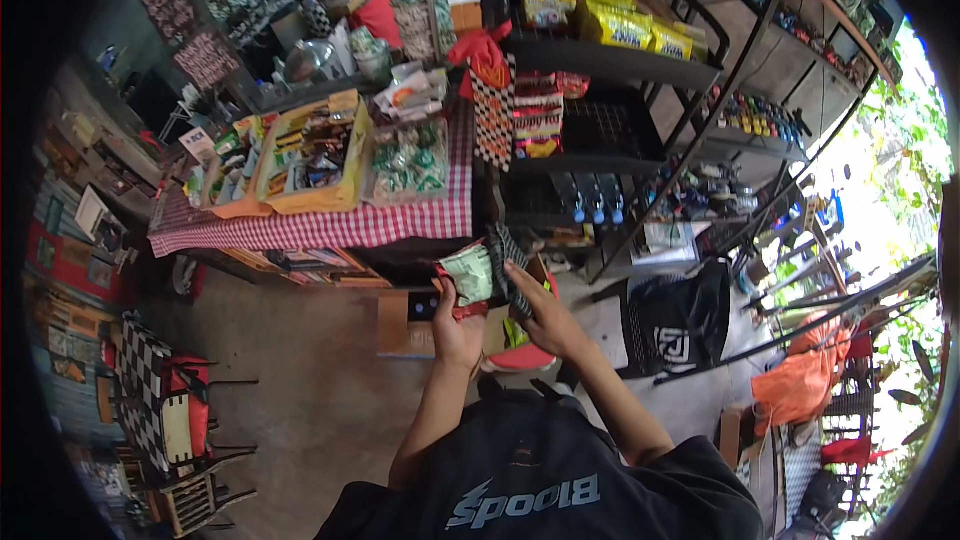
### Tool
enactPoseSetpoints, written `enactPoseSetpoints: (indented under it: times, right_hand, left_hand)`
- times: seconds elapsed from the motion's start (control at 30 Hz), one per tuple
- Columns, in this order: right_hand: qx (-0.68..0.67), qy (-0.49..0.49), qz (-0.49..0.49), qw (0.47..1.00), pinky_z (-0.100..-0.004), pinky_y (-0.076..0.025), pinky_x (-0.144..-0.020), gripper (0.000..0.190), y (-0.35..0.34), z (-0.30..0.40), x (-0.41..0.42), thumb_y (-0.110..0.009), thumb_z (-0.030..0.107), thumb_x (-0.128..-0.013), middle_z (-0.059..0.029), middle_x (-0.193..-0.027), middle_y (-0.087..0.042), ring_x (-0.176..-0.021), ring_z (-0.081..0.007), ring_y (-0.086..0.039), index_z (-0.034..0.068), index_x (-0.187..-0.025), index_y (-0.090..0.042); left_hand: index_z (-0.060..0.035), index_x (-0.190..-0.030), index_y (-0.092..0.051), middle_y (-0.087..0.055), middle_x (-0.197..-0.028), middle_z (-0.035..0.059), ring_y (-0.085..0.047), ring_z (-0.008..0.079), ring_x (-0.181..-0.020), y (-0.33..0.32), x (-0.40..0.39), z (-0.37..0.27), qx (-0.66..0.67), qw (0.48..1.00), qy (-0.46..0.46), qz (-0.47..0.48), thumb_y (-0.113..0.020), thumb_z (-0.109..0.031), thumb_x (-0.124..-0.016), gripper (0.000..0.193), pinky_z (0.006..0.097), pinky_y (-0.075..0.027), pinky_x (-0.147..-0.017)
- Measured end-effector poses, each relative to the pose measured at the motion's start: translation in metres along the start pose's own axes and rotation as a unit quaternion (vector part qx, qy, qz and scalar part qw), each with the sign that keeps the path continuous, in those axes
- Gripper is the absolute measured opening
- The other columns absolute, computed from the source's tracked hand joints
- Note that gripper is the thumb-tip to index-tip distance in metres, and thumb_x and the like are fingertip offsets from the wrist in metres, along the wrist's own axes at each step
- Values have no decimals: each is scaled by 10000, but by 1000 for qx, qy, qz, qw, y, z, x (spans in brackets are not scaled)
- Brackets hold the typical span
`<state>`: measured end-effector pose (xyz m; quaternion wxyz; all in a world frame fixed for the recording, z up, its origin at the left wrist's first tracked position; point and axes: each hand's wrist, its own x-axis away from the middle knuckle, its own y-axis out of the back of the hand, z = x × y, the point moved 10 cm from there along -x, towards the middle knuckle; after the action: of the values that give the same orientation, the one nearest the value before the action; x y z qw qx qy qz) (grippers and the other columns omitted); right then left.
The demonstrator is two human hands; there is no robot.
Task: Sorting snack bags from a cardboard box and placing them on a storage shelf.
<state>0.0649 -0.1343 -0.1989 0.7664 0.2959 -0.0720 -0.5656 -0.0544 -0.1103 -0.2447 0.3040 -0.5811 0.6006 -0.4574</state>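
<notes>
My left hand point(457, 330) grips a red packet with a pale green face point(469, 275), the thumb lying on its lower left edge. My right hand point(544, 311) holds a dark patterned cloth point(508, 266), close beside the packet on the right. Behind both hands is a counter with a red-and-white checked cloth point(337, 231). On it stand a yellow tray point(352, 195) of small packets and a clear plastic container point(367, 191) of green-and-white wrapped pieces. A checkered strip point(493, 120) with a red cloth hangs at the counter's right corner.
A black metal rack point(600, 60) with yellow bags point(619, 22) and red packets point(538, 120) rises behind on the right. A cardboard box point(394, 322) and a black bag point(675, 322) are on the floor. Chairs point(199, 495) and a checkered table point(139, 382) stand at the left.
</notes>
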Motion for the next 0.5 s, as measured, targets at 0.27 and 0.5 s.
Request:
enactPoseSetpoints:
  times: [0.27,0.5]
  right_hand:
    - [-142,-428,11,892,-349,-504,-751,437,-59,-132,65,-528,169,-911,-120,-956,-659,-826,-220,-645,66,-1331,-469]
    - [-60,-379,-61,922,-346,-498,-768,449,-77,-197,69,-567,207,-896,-162,-961,-646,-882,-227,-635,56,-1306,-466]
  left_hand:
    - [-42,-1304,-430,-505,-1301,123,-504,302,-1182,85,17,-9,-14,997,20,-79,-406,-347,-982,444,448,-391,-998]
    - [-34,-1287,-453,-525,-1278,128,-509,300,-1174,111,29,-16,-32,994,42,-96,-420,-345,-976,440,441,-395,-987]
